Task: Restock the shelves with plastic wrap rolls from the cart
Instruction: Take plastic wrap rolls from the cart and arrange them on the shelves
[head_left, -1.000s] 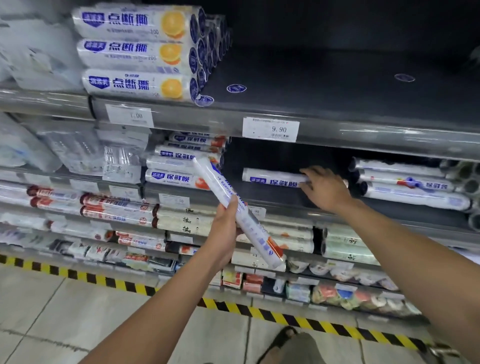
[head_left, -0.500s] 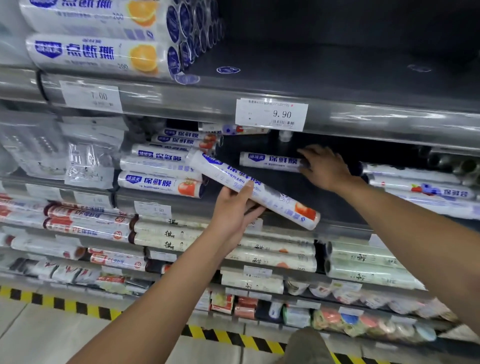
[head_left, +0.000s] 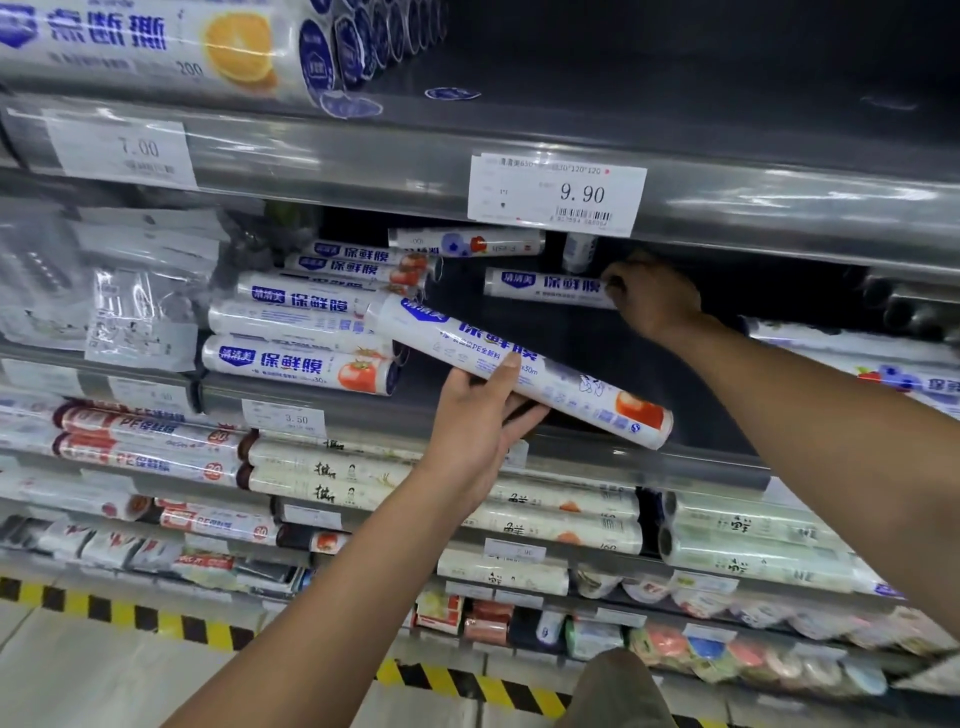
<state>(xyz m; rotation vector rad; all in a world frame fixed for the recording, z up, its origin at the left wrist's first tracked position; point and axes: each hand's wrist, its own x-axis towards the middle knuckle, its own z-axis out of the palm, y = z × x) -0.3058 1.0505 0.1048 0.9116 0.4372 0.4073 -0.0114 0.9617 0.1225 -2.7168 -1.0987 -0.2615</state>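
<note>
Right now the left hand (head_left: 478, 415) grips a plastic wrap roll (head_left: 519, 369) slanting toward the shelf (head_left: 649, 462) gap, while the right hand (head_left: 652, 299), deeper in, clamps a second roll (head_left: 545, 288) lying crosswise

Dark shelf (head_left: 571, 353): stacked rolls (head_left: 296, 364) at left, single roll (head_left: 540, 288) deeper, possibly touching back.

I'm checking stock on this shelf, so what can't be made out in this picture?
- Head view: right end of the far roll, covered by the right hand.
- Rolls at right: cut off by the right arm and the frame edge.
- Tag under the stack: blurred; price unsure.
- Cart: out of frame.
</note>
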